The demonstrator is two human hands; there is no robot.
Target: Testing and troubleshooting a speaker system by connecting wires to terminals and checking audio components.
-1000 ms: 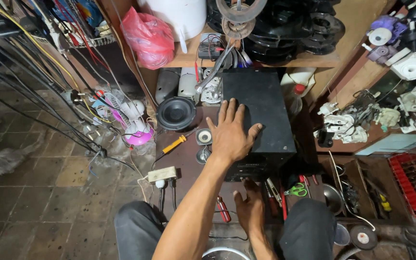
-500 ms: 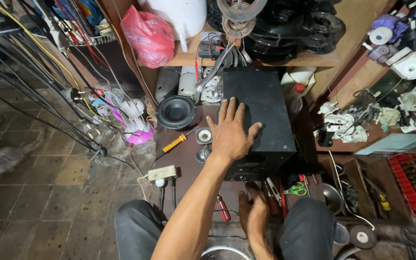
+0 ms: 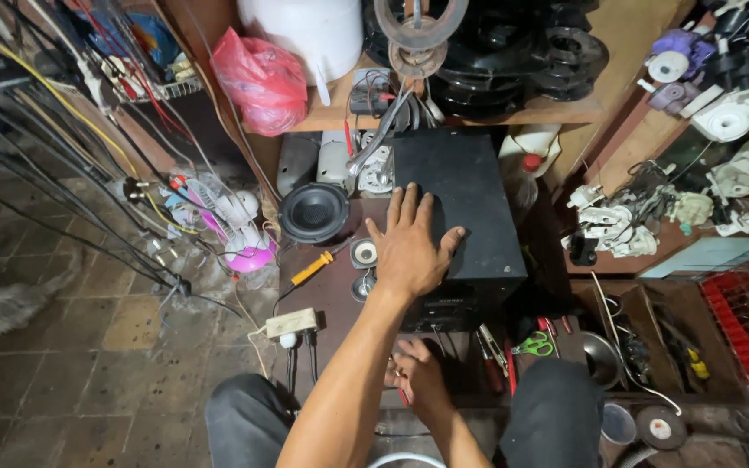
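Note:
My left hand [image 3: 409,251] lies flat, fingers spread, on top of a black box-shaped cabinet [image 3: 470,199] that stands on the low brown table [image 3: 327,303]. My right hand [image 3: 420,377] is low at the table's near edge, just in front of the cabinet's front panel. Its fingers lie over a red-handled tool [image 3: 402,397]. Whether they grip it is hidden.
A round black speaker [image 3: 314,212], a yellow-handled screwdriver [image 3: 312,269], two small round parts [image 3: 363,253] and a white plug block [image 3: 291,322] lie left of the cabinet. Green-handled scissors [image 3: 532,347] and pliers lie to the right. Shelves of parts, a red bag [image 3: 262,80] and hanging cables surround the table.
My right hand has shifted left along the table's near edge onto the red-handled tool. My left hand has stayed flat on the cabinet.

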